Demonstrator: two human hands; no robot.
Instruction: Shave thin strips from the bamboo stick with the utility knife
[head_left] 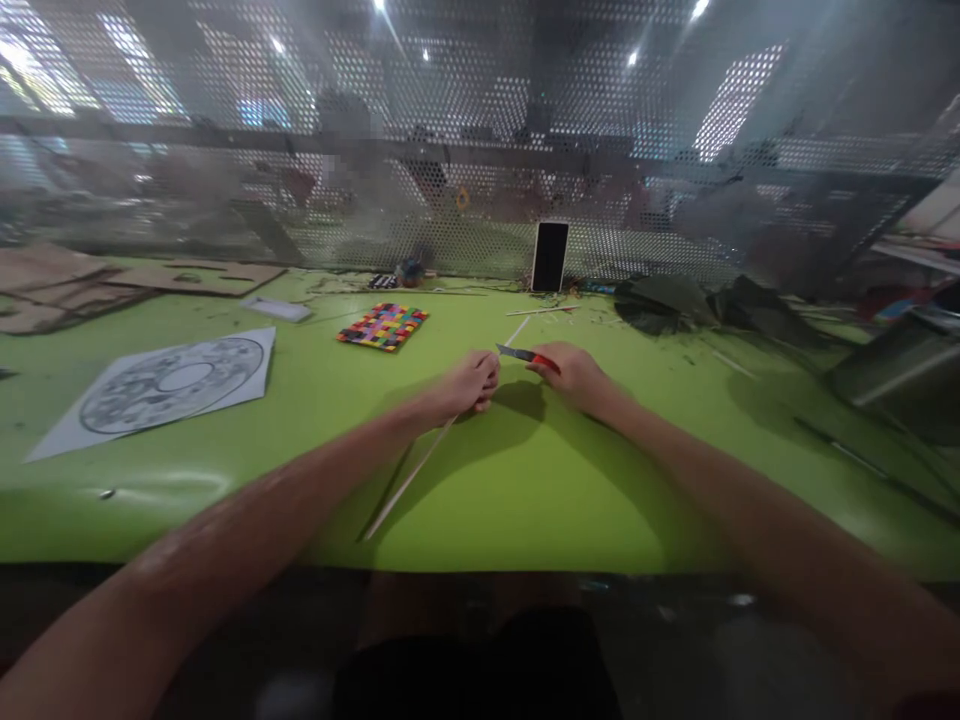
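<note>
One thin pale strip (411,479), gripped in the left hand's (471,382) fingers over the green surface (510,500), long axis running away and rightward. Right hand (574,372) grasps red-handled utility knife (529,355) right of strip; blade at strip's far part, contact unclear.

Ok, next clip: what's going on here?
A person is working at a green table with both hands. The left hand has a thin pale strip in its grip, with lengths showing on both sides of the fist. The right hand holds a red-handled knife, its blade pointing toward the left hand; whether it touches the strip isn't clear. A multicoloured woven square and a sheet with a circular drawing lie off to the left.
</note>
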